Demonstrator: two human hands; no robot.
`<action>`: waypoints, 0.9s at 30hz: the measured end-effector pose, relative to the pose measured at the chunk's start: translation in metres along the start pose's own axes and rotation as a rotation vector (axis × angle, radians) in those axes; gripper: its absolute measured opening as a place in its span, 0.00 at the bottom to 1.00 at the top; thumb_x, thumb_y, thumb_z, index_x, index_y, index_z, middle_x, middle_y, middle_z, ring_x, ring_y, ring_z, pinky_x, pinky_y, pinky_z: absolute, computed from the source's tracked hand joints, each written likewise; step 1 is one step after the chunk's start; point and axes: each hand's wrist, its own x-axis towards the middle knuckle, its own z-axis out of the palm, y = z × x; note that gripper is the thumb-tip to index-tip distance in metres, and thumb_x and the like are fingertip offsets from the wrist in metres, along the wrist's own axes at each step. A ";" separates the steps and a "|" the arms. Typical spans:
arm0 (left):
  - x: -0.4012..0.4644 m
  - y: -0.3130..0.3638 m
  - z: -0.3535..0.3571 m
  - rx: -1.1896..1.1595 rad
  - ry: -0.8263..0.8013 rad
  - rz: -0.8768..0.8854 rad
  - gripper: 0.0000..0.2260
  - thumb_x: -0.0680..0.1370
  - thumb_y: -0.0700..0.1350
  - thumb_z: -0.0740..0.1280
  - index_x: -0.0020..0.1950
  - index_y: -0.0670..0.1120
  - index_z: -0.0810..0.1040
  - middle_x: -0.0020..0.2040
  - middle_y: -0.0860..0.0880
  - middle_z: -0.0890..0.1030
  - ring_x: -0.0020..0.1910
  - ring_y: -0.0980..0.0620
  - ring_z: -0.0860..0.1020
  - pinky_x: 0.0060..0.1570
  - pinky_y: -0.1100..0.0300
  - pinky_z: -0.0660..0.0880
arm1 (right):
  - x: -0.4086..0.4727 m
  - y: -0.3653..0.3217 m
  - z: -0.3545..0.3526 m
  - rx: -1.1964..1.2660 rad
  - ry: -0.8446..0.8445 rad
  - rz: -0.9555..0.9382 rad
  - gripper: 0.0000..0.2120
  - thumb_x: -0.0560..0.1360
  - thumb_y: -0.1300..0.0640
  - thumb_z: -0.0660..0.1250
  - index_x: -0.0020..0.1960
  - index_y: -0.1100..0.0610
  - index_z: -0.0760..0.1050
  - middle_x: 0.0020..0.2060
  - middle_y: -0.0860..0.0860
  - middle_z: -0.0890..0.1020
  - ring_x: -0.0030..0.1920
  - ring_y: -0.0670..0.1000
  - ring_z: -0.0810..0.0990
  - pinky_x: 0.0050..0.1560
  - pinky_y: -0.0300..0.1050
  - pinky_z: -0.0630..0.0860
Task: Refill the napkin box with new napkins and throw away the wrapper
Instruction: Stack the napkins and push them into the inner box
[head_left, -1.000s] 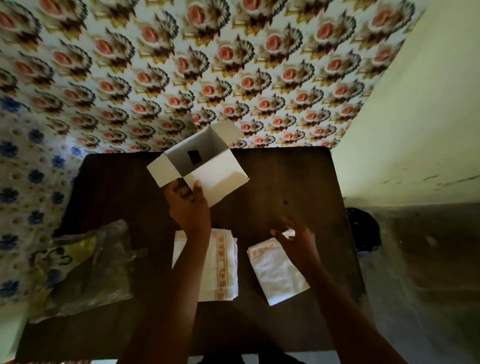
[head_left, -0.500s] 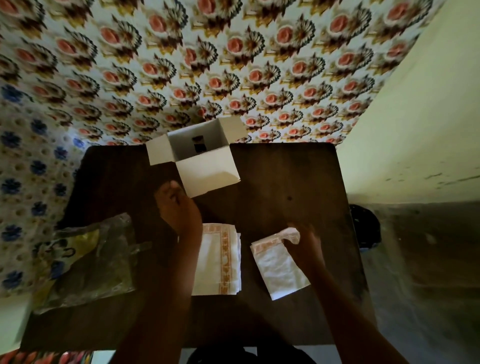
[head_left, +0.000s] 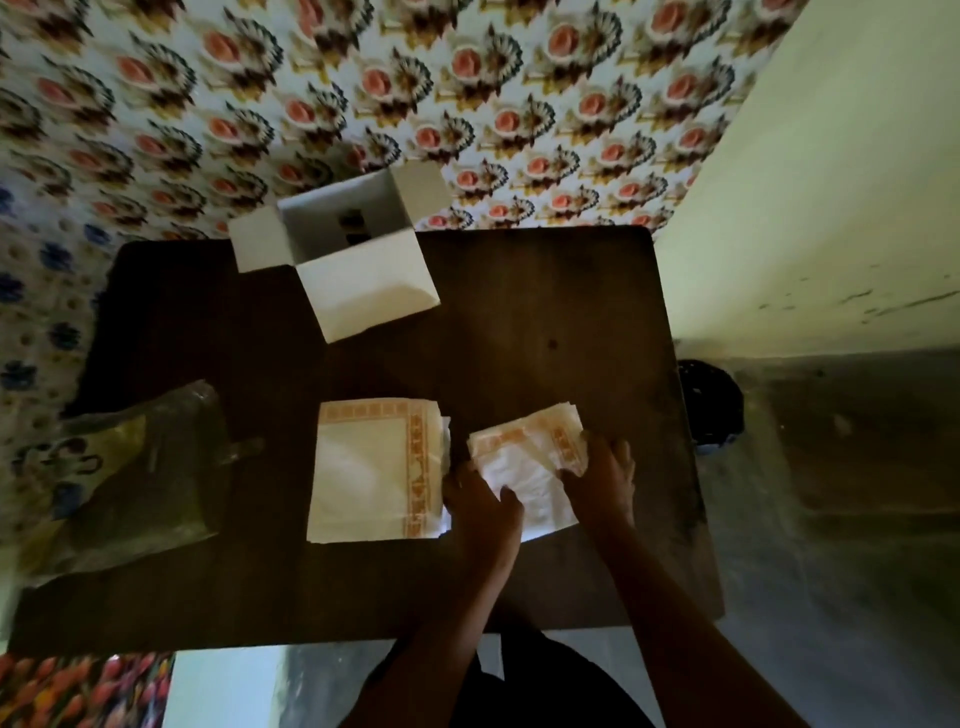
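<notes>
A white cardboard napkin box (head_left: 343, 244) stands open at the far edge of the dark table (head_left: 545, 322), its flaps spread out. A flat stack of white napkins with an orange border (head_left: 371, 470) lies in the middle. To its right is a smaller bundle of napkins (head_left: 524, 457), slightly crumpled. My left hand (head_left: 485, 512) grips that bundle's near-left edge and my right hand (head_left: 605, 475) holds its right side. The clear printed plastic wrapper (head_left: 135, 467) lies at the table's left edge.
A dark round bin (head_left: 714, 405) sits on the floor just past the table's right edge. A flowered cloth hangs behind the table, and a pale wall stands at the right.
My left hand let go of the box, which now rests on the table, and moved right onto the small napkin bundle. My right hand has taken hold of the bundle's other side.
</notes>
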 end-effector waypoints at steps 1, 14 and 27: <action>0.001 0.001 0.002 -0.002 0.014 -0.001 0.29 0.76 0.43 0.71 0.74 0.40 0.67 0.72 0.38 0.70 0.71 0.38 0.72 0.66 0.41 0.74 | 0.000 0.001 0.001 0.016 0.007 -0.017 0.29 0.72 0.53 0.74 0.70 0.53 0.68 0.68 0.55 0.69 0.69 0.60 0.68 0.66 0.65 0.71; 0.005 0.028 -0.026 -0.097 -0.117 -0.074 0.20 0.78 0.39 0.69 0.69 0.44 0.67 0.59 0.44 0.77 0.56 0.44 0.81 0.47 0.52 0.83 | 0.001 0.005 -0.016 0.217 -0.075 -0.086 0.16 0.77 0.52 0.70 0.63 0.54 0.73 0.54 0.49 0.81 0.50 0.48 0.81 0.46 0.43 0.80; 0.021 0.031 -0.124 -0.893 -0.148 -0.348 0.10 0.79 0.35 0.66 0.54 0.48 0.79 0.56 0.39 0.82 0.53 0.42 0.82 0.52 0.45 0.82 | -0.004 -0.042 -0.064 0.870 -0.464 0.037 0.08 0.75 0.70 0.66 0.51 0.72 0.81 0.50 0.61 0.83 0.47 0.53 0.84 0.40 0.40 0.81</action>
